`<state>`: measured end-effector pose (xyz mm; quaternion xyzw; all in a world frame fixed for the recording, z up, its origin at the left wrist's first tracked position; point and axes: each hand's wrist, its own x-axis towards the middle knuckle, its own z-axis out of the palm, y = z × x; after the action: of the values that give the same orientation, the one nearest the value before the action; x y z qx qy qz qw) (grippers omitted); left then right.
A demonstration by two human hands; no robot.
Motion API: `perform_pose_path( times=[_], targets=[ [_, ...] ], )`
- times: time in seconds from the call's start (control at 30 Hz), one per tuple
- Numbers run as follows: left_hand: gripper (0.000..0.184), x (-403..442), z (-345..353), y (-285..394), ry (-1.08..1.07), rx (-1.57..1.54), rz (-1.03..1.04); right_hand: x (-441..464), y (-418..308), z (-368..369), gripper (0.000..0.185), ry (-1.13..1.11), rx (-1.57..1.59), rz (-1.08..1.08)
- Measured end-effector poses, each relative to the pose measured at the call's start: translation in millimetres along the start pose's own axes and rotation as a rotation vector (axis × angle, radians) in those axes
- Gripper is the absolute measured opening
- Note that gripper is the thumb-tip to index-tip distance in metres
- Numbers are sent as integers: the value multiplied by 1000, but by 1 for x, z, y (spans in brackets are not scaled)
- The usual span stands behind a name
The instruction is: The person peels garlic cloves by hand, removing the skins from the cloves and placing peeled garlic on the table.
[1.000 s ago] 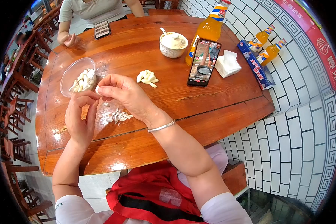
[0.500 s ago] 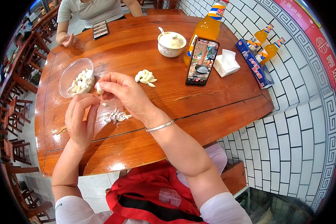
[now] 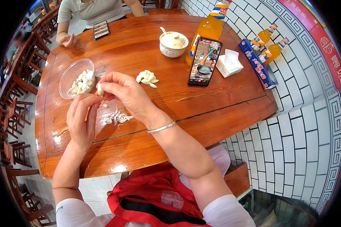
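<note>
The right hand [image 3: 127, 92] pinches a pale garlic clove [image 3: 100, 90] between its thumb and finger, up over the brown wooden surface [image 3: 170, 102]. The left hand [image 3: 79, 121] is just below, with its fingers bent and close to the clove; I cannot tell if they grip anything.

A clear tub [image 3: 65, 81] with more cloves [image 3: 81, 84] in it sits by the hands. Bare white cloves [image 3: 147, 77] lie in a little heap, and thin skins [image 3: 117, 118] lie under the right hand.

The big orange bottle [image 3: 210, 28] has a red round badge on its neck label [image 3: 219, 12], and letters that look like DAYAO, but the end is hard to read. The blue box [image 3: 257, 64] has big white Chinese words down its side, and two small orange bottle shapes [image 3: 268, 45] stick up from it. On the pink strip [image 3: 332, 62] on the wall, I can read 景娘 beside a round mark. A sleeve [image 3: 70, 213] has small green letters, too bent to read.

A phone [image 3: 205, 64] stands in front of the big bottle, showing a black pan. Its words are too tiny. Near it are a bowl [image 3: 170, 53] with a spoon and some white tissues [image 3: 230, 64].
</note>
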<state>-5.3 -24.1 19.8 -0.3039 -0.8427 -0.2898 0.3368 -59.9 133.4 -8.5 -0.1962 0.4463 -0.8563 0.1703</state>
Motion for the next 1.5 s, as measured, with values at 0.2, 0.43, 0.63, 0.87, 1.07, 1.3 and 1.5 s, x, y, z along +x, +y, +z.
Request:
perform_pose_path(
  times=[0.2,0.43,0.63,0.87,1.07,1.3,1.5],
  targets=[
    [11,0,0,0,-8,-3,-4,0,1,0,16,4,7,2],
    [8,-3,-1,-2,-28,-9,-23,1,3,-1,15,-10,8,-2],
    [11,-2,-3,-2,-43,-22,-9,1,2,0,16,-13,6,1],
    [13,-2,-3,-2,-46,-18,-16,1,2,0,16,1,-22,10],
    [15,-1,-4,-1,-43,-10,-14,1,4,-1,16,-11,-28,-2],
    [18,-1,-1,-2,-19,11,27,0,0,2,17,-4,-41,22],
    [20,1,0,0,-6,20,56,0,0,2,18,-26,-64,15]
  ],
)
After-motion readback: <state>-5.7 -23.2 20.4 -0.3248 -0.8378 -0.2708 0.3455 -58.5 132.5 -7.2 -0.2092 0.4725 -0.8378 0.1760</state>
